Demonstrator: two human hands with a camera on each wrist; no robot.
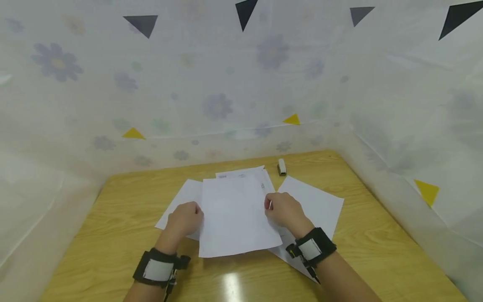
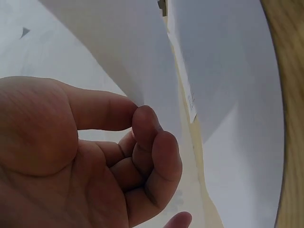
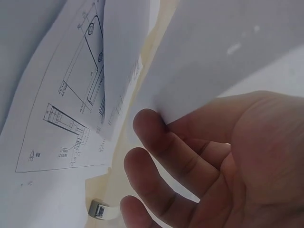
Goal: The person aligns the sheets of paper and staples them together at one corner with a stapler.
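Left hand (image 1: pixel 185 219) and right hand (image 1: pixel 285 211) each pinch an edge of the top sheet (image 1: pixel 235 216), mid-table over the loose papers (image 1: pixel 315 203). Step: squaring sheets, probably. Next: even grip, edges aligned.

No text can be read anywhere. In the right wrist view, a sheet (image 3: pixel 57 109) at the left of the frame carries a printed line drawing with small captions beside it, too small to make out. In the left wrist view, a paper edge (image 2: pixel 191 100) at mid frame bears a short line of fine print, illegible. In the head view, the rear sheet (image 1: pixel 241 173) shows faint grey print near its top edge, also unreadable.
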